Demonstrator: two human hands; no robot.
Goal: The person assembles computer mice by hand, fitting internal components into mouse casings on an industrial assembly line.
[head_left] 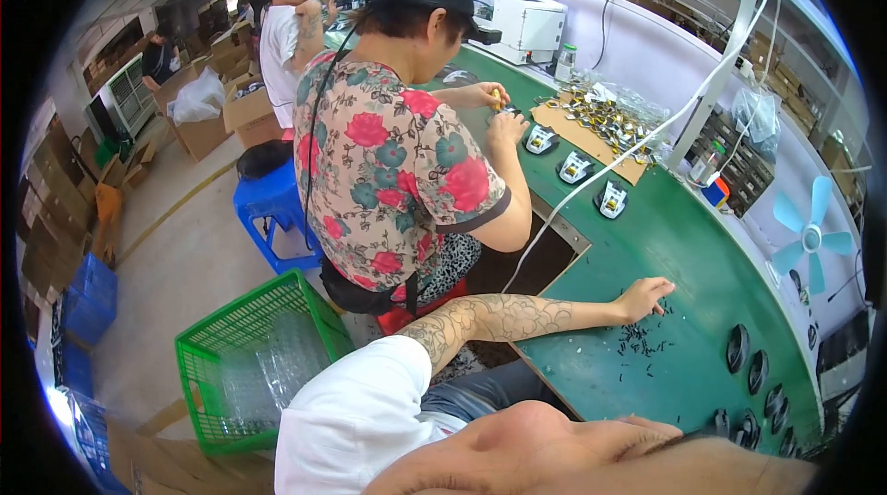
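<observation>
My left hand [645, 299] rests on the green table at the end of a tattooed forearm. Its fingers are loosely bent and apart, and I see nothing held in them. Just below the fingers lie many small black slivers [636, 342], scattered on the tabletop and too small to name. Dark oval shells [737, 347] sit farther right along the table. Beyond my hand, black-and-white shells with yellow parts inside [611, 200] stand in a row. My right hand does not show.
A co-worker in a flowered shirt [397, 162] sits on my left, working on a small part with a yellow-handled tool [497, 97]. Yellow-and-black pieces cover a cardboard sheet [552, 116]. A white cable [637, 148] crosses the view. A fan [811, 236] and a green basket [199, 347] flank the table.
</observation>
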